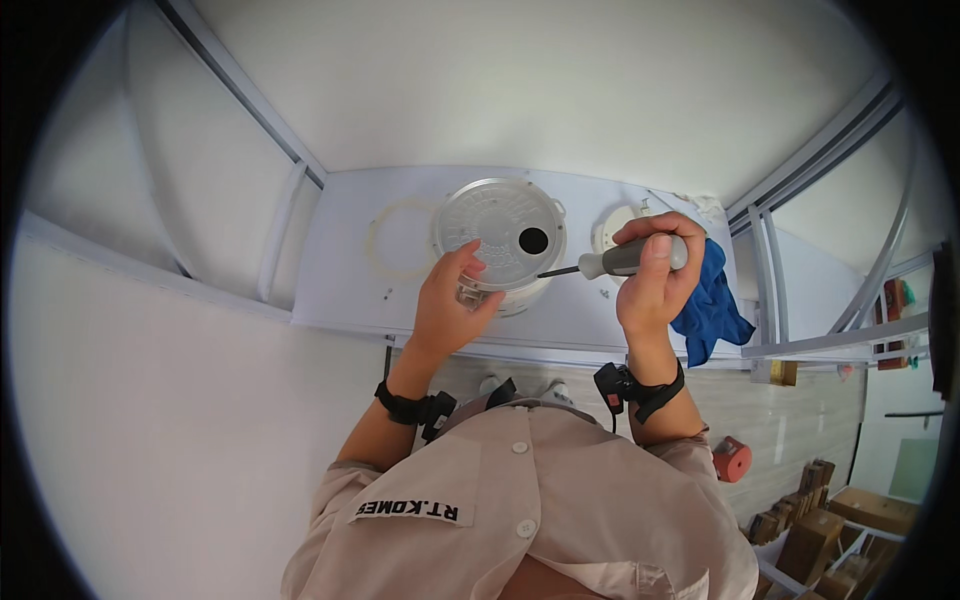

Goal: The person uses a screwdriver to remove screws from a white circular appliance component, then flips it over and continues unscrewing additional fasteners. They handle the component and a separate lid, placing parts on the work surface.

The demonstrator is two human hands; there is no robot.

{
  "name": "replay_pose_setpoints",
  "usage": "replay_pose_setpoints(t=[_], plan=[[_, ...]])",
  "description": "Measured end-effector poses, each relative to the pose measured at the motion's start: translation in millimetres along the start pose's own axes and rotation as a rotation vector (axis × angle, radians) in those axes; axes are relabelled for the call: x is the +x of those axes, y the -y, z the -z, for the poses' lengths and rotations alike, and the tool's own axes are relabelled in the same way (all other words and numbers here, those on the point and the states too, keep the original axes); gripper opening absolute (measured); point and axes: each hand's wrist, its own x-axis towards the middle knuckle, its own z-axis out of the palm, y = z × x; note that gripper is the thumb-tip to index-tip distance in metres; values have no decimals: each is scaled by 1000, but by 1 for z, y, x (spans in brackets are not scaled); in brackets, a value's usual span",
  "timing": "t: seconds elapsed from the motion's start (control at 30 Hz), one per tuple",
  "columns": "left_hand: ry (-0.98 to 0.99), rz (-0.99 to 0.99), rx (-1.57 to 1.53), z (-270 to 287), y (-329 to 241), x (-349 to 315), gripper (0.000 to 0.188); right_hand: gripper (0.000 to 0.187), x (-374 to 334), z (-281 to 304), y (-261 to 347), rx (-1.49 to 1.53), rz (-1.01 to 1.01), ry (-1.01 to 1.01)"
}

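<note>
A round appliance (pixel 490 225) stands on the white table, with a silver embossed plate on top, a black round spot (pixel 533 240) near its right edge and a pale body below. My left hand (pixel 450 300) grips its near left rim, fingers over the plate's edge and thumb lower on the side. In my right hand (pixel 655 265) is a screwdriver (pixel 625 262) with a grey handle. Its dark shaft points left, and the tip is close to the plate's near right edge; I cannot tell whether it touches. Beyond my right hand, a round white part (pixel 612 225) is partly hidden.
A thin pale ring (pixel 385 240) lies left of the appliance. Tiny dark pieces (pixel 387 295) lie on the white table (pixel 335 270). A blue cloth (pixel 715 315) hangs over the near right edge. Metal frame posts stand at both sides. A red roll (pixel 733 460) and cardboard boxes (pixel 810 540) are lower right.
</note>
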Motion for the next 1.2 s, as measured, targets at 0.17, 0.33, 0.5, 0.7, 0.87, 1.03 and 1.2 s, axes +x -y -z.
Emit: replay_pose_setpoints(t=[0.17,0.33,0.5,0.7,0.87,1.03,1.2], plan=[[-4,6,7,0,0,-8,76,31,1,3,-3,-70,-39,14],[25,-97,161,-4,-9,-2,54,23,4,1,-7,-2,-3,11],[24,-205,295,-29,-19,12,27,23,5,2,-11,-2,-13,23],[2,-181,359,-46,-22,18,16,22,5,3,-12,17,-26,42],[8,-141,335,-48,-21,18,12,24,4,1,-18,33,-30,54],[-35,-159,311,-49,-18,17,12,24,5,2,-19,33,-38,57],[-33,-169,319,-48,-18,18,12,26,3,2,-19,36,-5,91]])
